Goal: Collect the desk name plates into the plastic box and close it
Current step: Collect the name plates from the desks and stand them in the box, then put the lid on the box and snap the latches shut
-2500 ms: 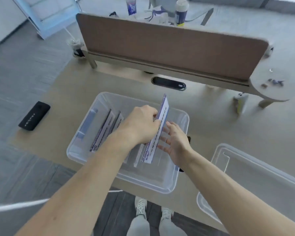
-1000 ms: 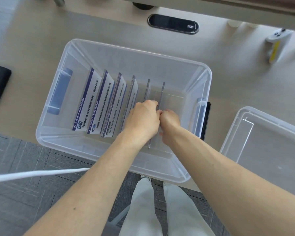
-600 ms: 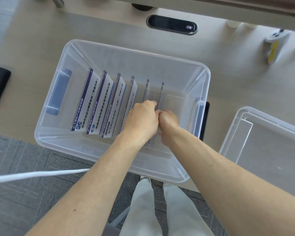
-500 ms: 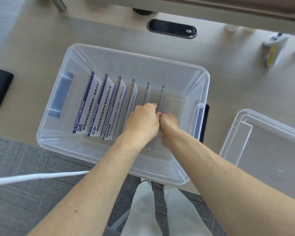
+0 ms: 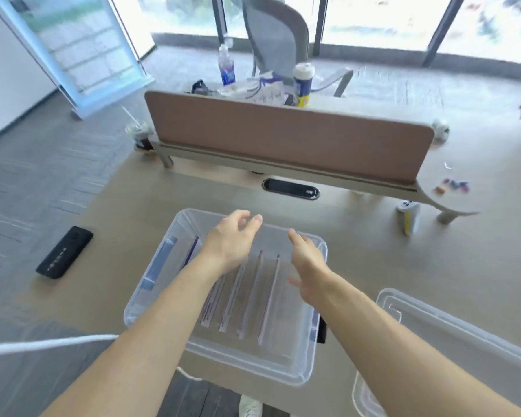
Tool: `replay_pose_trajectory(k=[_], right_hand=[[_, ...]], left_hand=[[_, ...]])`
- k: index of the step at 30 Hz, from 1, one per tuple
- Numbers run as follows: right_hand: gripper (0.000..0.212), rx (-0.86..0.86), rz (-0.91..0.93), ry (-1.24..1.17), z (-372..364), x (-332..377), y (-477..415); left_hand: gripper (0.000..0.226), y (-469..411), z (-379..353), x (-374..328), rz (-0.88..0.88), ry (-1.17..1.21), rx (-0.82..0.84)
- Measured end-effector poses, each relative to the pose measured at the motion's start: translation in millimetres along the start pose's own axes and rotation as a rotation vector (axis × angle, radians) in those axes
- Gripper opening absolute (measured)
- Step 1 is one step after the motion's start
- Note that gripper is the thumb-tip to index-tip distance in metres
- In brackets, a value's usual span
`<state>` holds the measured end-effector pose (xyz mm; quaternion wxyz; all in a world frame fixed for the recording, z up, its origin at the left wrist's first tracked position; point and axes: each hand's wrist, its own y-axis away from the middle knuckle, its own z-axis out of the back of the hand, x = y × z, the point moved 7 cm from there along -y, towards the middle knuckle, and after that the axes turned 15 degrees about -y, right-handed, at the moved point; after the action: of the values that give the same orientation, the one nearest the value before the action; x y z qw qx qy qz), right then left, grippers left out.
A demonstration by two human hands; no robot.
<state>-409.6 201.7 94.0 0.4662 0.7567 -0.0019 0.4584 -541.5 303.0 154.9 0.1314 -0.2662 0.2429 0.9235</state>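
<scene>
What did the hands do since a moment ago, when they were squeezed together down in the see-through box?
Both hands let go and lifted out: the left hand and right hand now hover open above the plastic box. The name plates stayed standing on edge inside, and the lid still lies beside the box.

You have one open plastic box [image 5: 151,299], one lid [image 5: 463,329], about six name plates [image 5: 268,296] standing inside, two bottles [image 5: 226,67], and one black remote [image 5: 64,252].

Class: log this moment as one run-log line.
hands: left open, right open | plates: in box | lid: off
</scene>
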Motion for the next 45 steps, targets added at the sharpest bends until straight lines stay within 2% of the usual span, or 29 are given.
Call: replay_pose_trajectory(k=[3,6,10,16,18,21,27,32,38,43,45], right_hand=[[0.057,0.019,0.122,-0.015,2.3,50.7,26.9],[0.034,0.02,0.236,-0.051,3.7,96.6,56.7],[0.055,-0.019,0.355,-0.097,11.0,137.7,88.4],[0.06,-0.178,0.414,-0.163,78.5,138.4,119.0],[0.05,-0.253,0.428,-0.177,119.6,129.7,134.5],[0.03,-0.372,0.442,-0.207,188.1,114.7,159.9],[0.047,-0.567,0.445,-0.247,318.9,86.7,203.6],[0.048,-0.589,0.412,-0.272,418.8,69.2,216.9],[0.049,-0.536,0.346,-0.235,517.3,49.7,202.3],[0.043,-0.488,0.256,-0.204,558.6,29.8,179.7],[0.046,-0.461,0.209,-0.184,563.8,15.5,166.1]], left_hand=[[0.048,4.9,49.9,-24.9,-0.002,0.223,-0.077],[0.046,10.2,96.1,-55.7,-0.095,0.316,-0.132],[0.05,13.7,133.3,-85.1,-0.234,0.343,-0.127],[0.028,1.6,128.4,-85.3,-0.274,0.354,-0.027],[0.03,-3.7,110.1,-85.8,-0.261,0.343,0.032],[0.047,-1.5,72.4,-101.6,-0.264,0.327,0.106],[0.038,35.8,-32.7,-169.6,-0.332,0.266,0.284],[0.028,65.1,-105.8,-222.6,-0.32,0.241,0.335],[0.04,86.6,-177.5,-247.2,-0.223,0.201,0.278],[0.046,103.0,-227.1,-218.4,-0.07,0.142,0.278],[0.055,107.4,-245.5,-196.6,0.008,0.108,0.301]])
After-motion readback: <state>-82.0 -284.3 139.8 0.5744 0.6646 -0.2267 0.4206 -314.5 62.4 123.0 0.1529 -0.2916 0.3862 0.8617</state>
